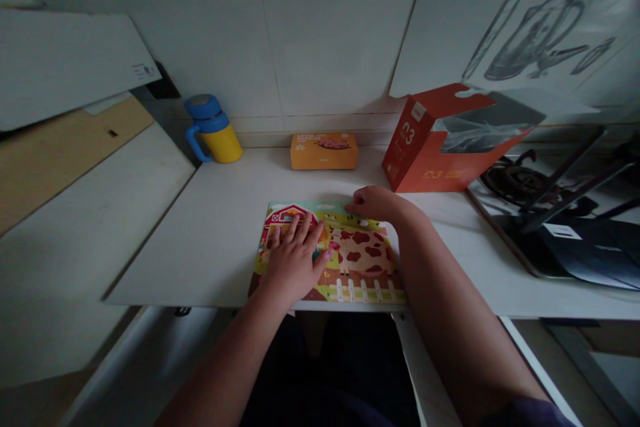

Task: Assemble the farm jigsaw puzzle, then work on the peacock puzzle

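Note:
A jigsaw puzzle (pixel 365 253) with a farm picture lies flat at the front edge of the table. It shows a red barn, a brown-spotted cow and a white fence, and its pieces appear joined. My left hand (pixel 295 257) rests palm down over the barn side, fingers spread, hiding part of the picture. At the puzzle's far edge, above the cow, is my right hand (pixel 369 203). Its fingers are curled, with one fingertip touching the puzzle's top border. Whether anything is inside those curled fingers is hidden.
An orange puzzle box (pixel 324 152) stands by the wall on the white table (pixel 200 233). To its left is a yellow and blue flask (pixel 215 133). A larger red box (pixel 435 147), open with clear plastic inside, stands right, near a black gas stove (pixel 530 180).

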The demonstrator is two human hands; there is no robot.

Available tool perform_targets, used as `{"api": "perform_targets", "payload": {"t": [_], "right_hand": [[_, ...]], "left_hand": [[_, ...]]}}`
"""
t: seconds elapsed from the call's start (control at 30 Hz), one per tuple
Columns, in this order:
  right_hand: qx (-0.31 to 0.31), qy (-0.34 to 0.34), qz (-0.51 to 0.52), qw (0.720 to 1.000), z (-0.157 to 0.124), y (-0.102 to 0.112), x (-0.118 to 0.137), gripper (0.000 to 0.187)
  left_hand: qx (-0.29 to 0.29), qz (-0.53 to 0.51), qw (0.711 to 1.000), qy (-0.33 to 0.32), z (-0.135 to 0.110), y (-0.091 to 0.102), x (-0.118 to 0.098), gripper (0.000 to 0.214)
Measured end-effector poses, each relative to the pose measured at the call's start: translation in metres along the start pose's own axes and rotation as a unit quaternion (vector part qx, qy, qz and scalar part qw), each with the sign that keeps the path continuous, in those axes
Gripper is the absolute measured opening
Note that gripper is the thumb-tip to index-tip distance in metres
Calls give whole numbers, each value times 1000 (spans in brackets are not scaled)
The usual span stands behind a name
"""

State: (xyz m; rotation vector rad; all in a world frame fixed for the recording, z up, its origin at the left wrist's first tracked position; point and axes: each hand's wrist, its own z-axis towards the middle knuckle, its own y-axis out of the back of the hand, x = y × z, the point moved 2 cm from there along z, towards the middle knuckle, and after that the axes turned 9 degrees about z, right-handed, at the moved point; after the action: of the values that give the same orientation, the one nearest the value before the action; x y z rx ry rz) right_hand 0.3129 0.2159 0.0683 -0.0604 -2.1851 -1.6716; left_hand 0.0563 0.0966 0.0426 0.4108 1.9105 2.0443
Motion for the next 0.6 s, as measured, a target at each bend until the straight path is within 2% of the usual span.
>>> {"api": "perform_targets", "payload": {"t": [0.13, 0.27, 0.37, 0.6], "right_hand": [[3, -4, 4, 1000, -1, 2, 3, 38], [7, -22, -1, 1000, -4, 5, 8, 39], [2, -59, -12, 998, -4, 7, 4, 42], [-31, -177, -42, 983, -3, 6, -21, 57]], "left_hand": [[6, 10, 1000, 15, -2, -2, 11, 71], [1, 29, 999, 23, -4, -1, 13, 70], [-4, 39, 999, 27, -6, -2, 12, 70], [-14, 52, 998, 36, -10, -4, 12, 71]]}}
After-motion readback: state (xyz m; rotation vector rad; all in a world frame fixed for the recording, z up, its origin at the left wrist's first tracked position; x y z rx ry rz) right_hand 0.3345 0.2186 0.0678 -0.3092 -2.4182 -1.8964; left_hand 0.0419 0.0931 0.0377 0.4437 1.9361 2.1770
